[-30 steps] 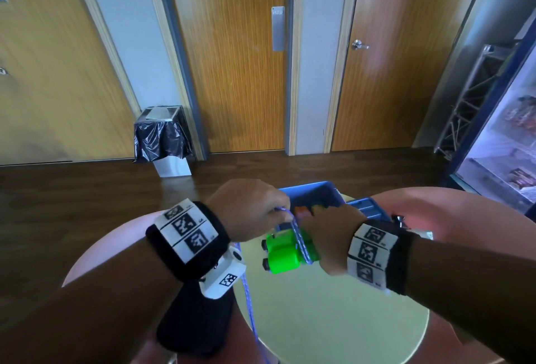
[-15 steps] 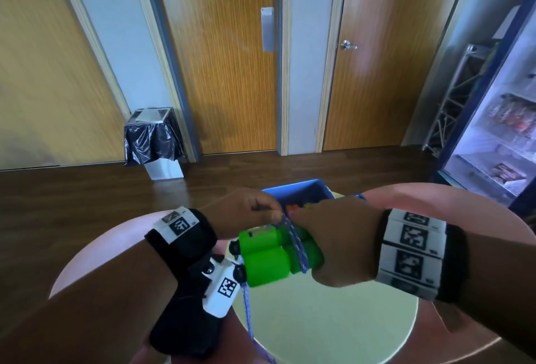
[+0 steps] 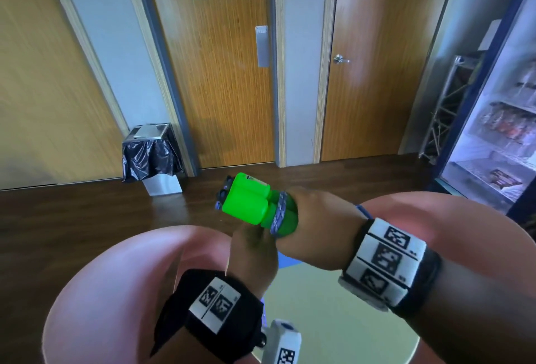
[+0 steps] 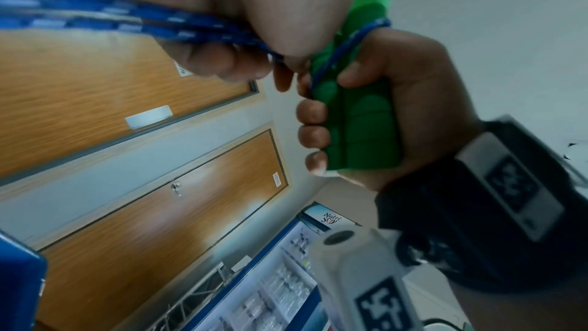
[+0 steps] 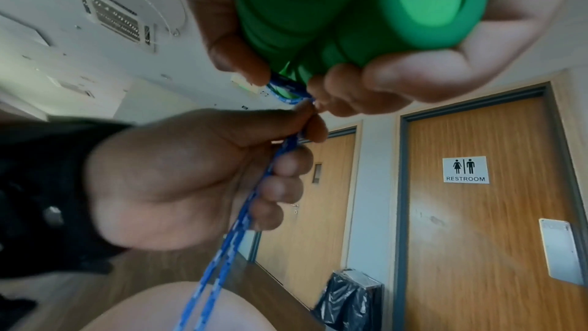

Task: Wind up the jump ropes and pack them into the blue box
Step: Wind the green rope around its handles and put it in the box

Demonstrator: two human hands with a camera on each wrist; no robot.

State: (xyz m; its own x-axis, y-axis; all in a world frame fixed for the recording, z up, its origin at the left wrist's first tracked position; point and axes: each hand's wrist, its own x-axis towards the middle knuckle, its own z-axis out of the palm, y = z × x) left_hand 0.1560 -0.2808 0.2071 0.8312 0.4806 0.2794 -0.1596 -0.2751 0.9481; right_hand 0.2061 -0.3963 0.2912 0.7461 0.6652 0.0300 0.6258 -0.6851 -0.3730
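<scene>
Green plastic handles [image 3: 255, 204] clamped together in our right hand [image 3: 316, 230], up above the desk [image 3: 116, 276] | left hand [image 3: 252, 256] pinching the doubled blue cord [image 5: 242, 215] just below | cord looks soft, light, slip-prone: we'd keep it taut, gripping the rigid handles.

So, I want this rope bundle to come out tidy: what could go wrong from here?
Only a few turns of blue rope circle the green handles, so they might slip loose if the right hand eases its grip. The left hand pinches two strands together; uneven tension could wind them crossed. The slack hanging below could also snag on the table edge.
</scene>
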